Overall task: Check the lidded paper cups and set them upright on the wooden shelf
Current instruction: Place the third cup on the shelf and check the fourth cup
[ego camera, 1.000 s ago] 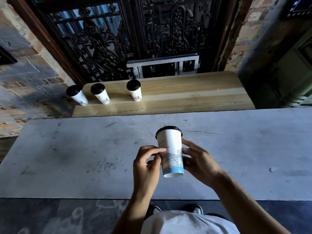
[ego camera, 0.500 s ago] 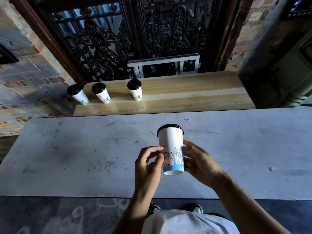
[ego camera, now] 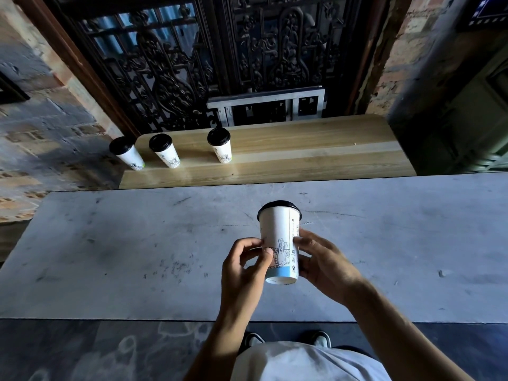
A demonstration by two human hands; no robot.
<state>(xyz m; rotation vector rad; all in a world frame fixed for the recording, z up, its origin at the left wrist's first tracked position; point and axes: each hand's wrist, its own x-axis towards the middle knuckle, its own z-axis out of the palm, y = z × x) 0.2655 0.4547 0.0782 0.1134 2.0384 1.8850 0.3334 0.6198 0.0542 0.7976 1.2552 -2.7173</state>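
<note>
- You are holding a lidded paper cup upright in the air over the grey table, near the table's front edge and roughly at its middle.
- Your left hand pinches the cup's lower left side: the thumb lies on the printed wall and the curled fingers reach round toward the far side.
- Your right hand grips the lower right side, with the thumb on the near wall beside the small print and the fingers wrapped behind, where you cannot see them.
- The cup is white with a black lid, a line drawing of buildings low on its wall and a light blue band at the base. Its seam faces you, and its bottom rim hangs free between your two hands.
- Beyond the table lies the wooden shelf, which bears three more lidded cups, all upright, toward its left end.
- The leftmost cup stands at the shelf's left corner. From this angle it is hard to tell whether its base sits fully on the wood.
- The middle cup stands near it, and the third cup stands further right, with a wider gap.
- Behind the shelf rises a dark ornate iron grille, flanked by brick walls.
- At the bottom edge you can see your pale shirt and the toes of two shoes on the dark floor.
</note>
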